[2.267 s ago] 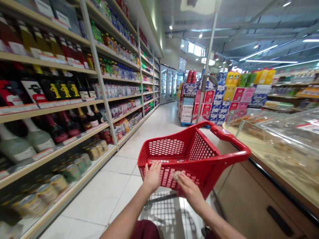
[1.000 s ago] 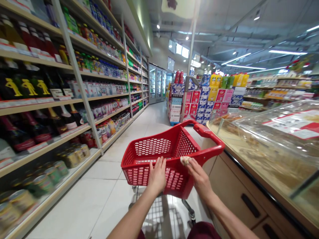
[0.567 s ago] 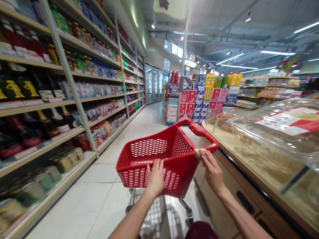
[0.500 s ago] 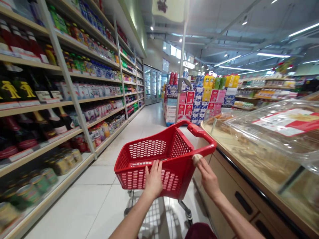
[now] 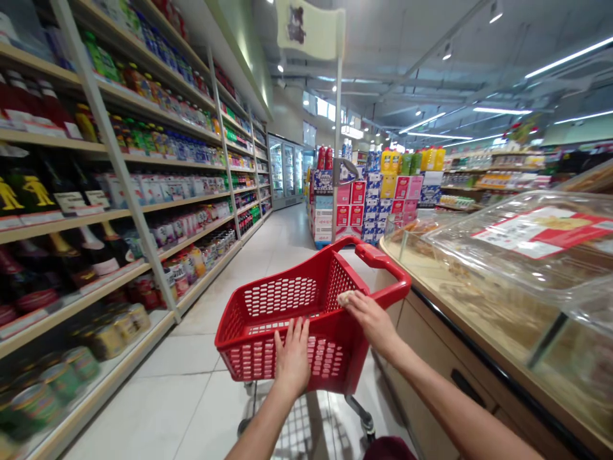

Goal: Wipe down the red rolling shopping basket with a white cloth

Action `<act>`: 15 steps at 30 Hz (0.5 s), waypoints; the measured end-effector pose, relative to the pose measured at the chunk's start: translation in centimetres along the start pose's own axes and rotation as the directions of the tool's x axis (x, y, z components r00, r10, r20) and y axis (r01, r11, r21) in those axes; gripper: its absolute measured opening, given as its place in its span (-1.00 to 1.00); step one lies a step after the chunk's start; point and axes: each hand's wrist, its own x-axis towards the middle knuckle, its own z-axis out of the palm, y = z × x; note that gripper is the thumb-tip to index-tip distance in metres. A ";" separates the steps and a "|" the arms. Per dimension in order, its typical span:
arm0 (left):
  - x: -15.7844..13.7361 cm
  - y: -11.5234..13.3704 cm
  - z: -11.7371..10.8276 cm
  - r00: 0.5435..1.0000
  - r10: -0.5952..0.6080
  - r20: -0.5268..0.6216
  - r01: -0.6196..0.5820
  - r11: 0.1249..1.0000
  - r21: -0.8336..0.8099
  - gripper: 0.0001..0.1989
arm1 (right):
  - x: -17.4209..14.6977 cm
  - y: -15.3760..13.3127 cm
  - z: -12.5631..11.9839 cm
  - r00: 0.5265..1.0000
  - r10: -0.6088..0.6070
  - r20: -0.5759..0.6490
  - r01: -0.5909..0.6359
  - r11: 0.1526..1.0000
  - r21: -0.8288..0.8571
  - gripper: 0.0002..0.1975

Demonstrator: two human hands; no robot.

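A red plastic shopping cart (image 5: 282,300) with perforated basket walls stands in front of me, its handle (image 5: 383,262) toward the right. My left hand (image 5: 293,358) rests against the basket's near side wall, fingers extended and slightly apart at the rim. Against the upper rim, close to the handle end, my right hand (image 5: 371,317) presses a small off-white cloth (image 5: 345,298) under its fingers. Most of the cloth is hidden by the hand. Inside, the visible part of the basket shows only its own red plastic.
Shelves (image 5: 182,204) of bottles and cans line the left side. A display counter (image 5: 431,345) with clear plastic food containers (image 5: 536,230) runs close along the right. Stacked boxes (image 5: 349,207) stand ahead beside a pole (image 5: 338,96). Tiled floor (image 5: 186,364) lies beneath the cart.
My right hand has slid the cloth left along the rim, from beside the handle's base toward the basket's middle. My left hand stays at the same spot on the cart.
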 end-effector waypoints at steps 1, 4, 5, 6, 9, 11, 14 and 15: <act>0.0 0.0 0.0 1.000 0.001 0.001 -0.001 1.000 -0.009 -0.25 | -0.5 2.0 -1.0 0.999 0.049 -0.004 -0.049 0.997 -0.052 -0.66; 0.0 0.4 -0.2 1.000 -0.014 0.026 0.016 0.998 -0.054 -0.22 | -1.6 7.0 -4.1 0.963 0.246 -0.105 -0.262 0.947 -0.185 -0.66; 0.1 0.6 -0.3 0.999 -0.027 0.037 0.029 0.997 -0.065 -0.21 | -1.7 7.5 -4.6 0.952 0.277 -0.131 -0.299 0.935 -0.192 -0.67; 0.1 0.7 -0.4 0.998 -0.038 0.047 0.041 0.997 -0.071 -0.21 | -1.7 7.2 -4.5 0.951 0.276 -0.141 -0.299 0.938 -0.175 -0.68; 0.2 0.9 -0.3 0.998 -0.035 0.044 0.037 0.998 -0.059 -0.20 | -1.5 2.9 -2.0 0.988 0.117 -0.101 -0.121 0.992 -0.035 -0.68; 0.2 0.8 0.0 1.000 -0.015 0.019 0.016 0.999 -0.038 -0.22 | -1.1 0.1 0.0 0.997 0.037 -0.070 -0.037 0.999 0.003 -0.68; 0.2 0.5 0.3 1.000 -0.009 -0.005 0.009 1.000 -0.007 -0.24 | -0.7 0.9 -0.4 0.999 0.038 -0.030 -0.038 0.999 0.004 -0.70; 0.2 0.4 0.4 1.000 -0.011 -0.004 0.011 1.000 -0.001 -0.24 | -0.5 2.4 -1.4 0.996 0.090 -0.028 -0.091 0.996 -0.019 -0.70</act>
